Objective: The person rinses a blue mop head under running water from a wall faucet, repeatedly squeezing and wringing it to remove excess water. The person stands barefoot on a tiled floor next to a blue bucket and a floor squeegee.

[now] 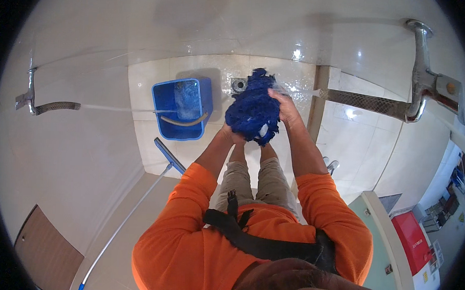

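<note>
Between my two hands is a wet, shaggy dark-blue mop head (254, 108), bunched up with a small white patch near its lower end. My left hand (234, 135) grips its lower left side, the fingers partly hidden beneath it. On the upper right side, my right hand (284, 104) is closed on the strands. A jet of water from the right-hand hose (366, 103) reaches the mop head by my right hand. To the left of it stands a blue bucket (207, 105) with its handle folded down, and water from the left-hand hose (59, 106) runs into it.
A floor drain (238, 85) lies beside the mop head. A long-handled squeegee (168, 155) rests at the lower left. Metal taps (421, 83) stick out from the wall at either side. A low ledge (321, 81) runs along the right, with a glass panel (376, 244) farther down.
</note>
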`<state>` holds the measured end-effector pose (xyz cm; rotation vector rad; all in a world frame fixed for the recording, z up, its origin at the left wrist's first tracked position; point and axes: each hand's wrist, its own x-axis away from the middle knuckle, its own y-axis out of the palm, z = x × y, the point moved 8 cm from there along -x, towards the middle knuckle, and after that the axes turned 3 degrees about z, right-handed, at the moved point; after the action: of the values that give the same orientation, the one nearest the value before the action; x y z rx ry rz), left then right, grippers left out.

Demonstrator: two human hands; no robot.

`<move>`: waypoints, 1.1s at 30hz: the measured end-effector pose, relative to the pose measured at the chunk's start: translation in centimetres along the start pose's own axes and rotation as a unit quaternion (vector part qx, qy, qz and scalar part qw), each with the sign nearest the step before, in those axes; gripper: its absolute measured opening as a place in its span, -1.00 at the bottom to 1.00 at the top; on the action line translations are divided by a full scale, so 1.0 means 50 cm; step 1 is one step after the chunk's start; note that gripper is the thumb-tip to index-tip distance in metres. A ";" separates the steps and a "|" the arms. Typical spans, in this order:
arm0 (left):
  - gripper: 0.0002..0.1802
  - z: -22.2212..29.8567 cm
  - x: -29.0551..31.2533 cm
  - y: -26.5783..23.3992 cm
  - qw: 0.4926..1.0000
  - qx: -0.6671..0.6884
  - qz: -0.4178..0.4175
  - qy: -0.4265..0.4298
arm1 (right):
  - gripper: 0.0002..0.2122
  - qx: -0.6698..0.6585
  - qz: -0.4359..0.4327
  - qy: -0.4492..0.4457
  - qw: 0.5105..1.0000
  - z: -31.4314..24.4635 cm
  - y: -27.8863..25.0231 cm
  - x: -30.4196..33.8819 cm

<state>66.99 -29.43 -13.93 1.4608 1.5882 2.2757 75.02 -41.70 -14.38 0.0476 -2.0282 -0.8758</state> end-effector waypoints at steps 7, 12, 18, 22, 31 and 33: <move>-0.26 0.038 0.086 0.136 0.975 0.129 0.065 0.171 | -0.47 0.099 0.054 -0.249 0.962 -0.089 0.078 0.059; -0.28 0.064 0.010 0.017 0.974 -0.011 0.129 0.183 | -0.47 0.017 0.106 -0.121 0.987 -0.026 -0.004 0.051; -0.53 0.158 0.030 0.121 0.913 -0.264 0.177 0.256 | -0.42 -0.003 -0.013 -0.060 0.998 -0.100 0.007 0.076; -0.43 0.187 0.092 0.289 0.783 -0.506 0.090 0.352 | -0.42 -0.033 -0.013 0.001 0.999 -0.113 0.058 0.094; -0.41 0.026 0.193 0.469 0.366 -0.790 -0.282 0.403 | -0.60 0.330 -0.147 0.074 0.930 -0.100 0.085 0.127; -0.43 0.002 0.201 0.474 0.389 -0.757 -0.341 0.399 | -0.64 0.491 -0.163 0.085 0.851 -0.103 0.094 0.133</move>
<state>72.45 -36.13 10.34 -0.7166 -0.4882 2.1528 76.23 -43.42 -4.99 1.0217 -2.1159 0.0759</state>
